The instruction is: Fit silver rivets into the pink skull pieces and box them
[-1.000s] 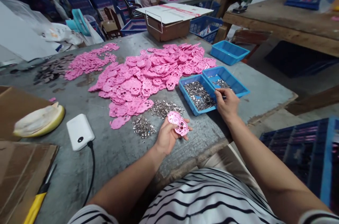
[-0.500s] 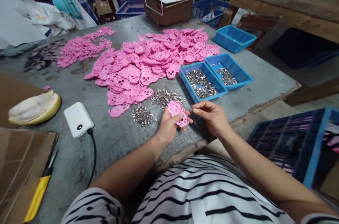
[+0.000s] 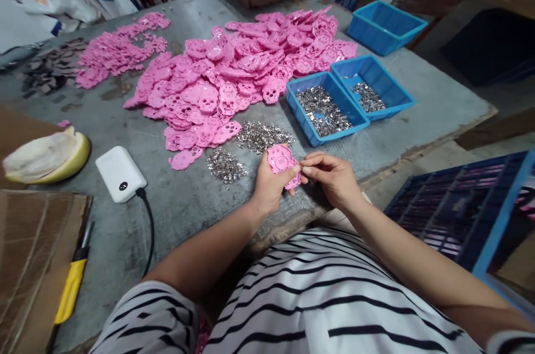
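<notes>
Pink part (image 3: 281,158) is in the left hand (image 3: 271,182), face up, just above the tabletop (image 3: 179,209) near the middle of its near edge; thumb on top of the part, fingers underneath. Right hand (image 3: 332,177) is pinched narrow, thumb against forefinger, tips right at the part's right-hand side. Can't tell if something small sits between those tips. Two heaps of metal bits lie just beyond the part: larger heap (image 3: 263,137), and smaller heap (image 3: 225,165) to its left, nearer the near edge. Right of these, two blue trays side by side, both with metal bits inside: left tray (image 3: 304,127) and right tray (image 3: 395,81), the latter toward the right corner. Third blue tray (image 3: 384,30) sits at the far right edge. Big pile of pink parts (image 3: 200,92) covers the tabletop's middle, running toward the far edge. Small pink pieces (image 3: 112,53) and dark chips (image 3: 52,67) lie toward the far left corner. Left side, closer in: white power bank (image 3: 119,170) with black cable (image 3: 149,226), fruit rind (image 3: 50,156) near the left edge, yellow-handled tool (image 3: 71,287) beside cardboard (image 3: 33,259).
</notes>
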The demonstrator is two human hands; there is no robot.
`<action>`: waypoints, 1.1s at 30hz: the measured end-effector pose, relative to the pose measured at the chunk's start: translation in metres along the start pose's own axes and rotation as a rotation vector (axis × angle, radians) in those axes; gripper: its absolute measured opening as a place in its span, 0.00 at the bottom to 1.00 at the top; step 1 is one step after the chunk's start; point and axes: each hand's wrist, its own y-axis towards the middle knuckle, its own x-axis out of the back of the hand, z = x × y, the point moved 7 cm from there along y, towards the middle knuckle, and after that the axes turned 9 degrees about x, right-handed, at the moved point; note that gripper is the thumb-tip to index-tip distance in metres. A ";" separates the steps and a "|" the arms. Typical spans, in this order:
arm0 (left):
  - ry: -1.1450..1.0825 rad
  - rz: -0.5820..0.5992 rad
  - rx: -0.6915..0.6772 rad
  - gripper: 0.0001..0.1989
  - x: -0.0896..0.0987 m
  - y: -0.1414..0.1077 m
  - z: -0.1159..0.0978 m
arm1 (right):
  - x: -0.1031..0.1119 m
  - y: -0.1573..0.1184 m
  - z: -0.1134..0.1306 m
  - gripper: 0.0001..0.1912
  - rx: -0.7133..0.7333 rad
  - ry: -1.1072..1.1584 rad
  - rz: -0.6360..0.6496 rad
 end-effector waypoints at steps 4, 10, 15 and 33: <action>0.014 -0.020 0.004 0.34 0.003 0.001 0.002 | 0.001 -0.002 0.010 0.08 0.148 -0.208 0.024; 0.039 -0.080 -0.065 0.30 0.004 0.000 -0.007 | 0.002 -0.006 0.005 0.11 0.082 -0.131 -0.023; 0.074 -0.155 -0.102 0.27 0.008 -0.002 -0.010 | -0.002 -0.007 -0.006 0.17 -0.070 -0.026 -0.050; 0.134 -0.061 -0.024 0.26 0.001 -0.002 -0.004 | -0.003 0.001 0.013 0.17 0.004 -0.297 0.143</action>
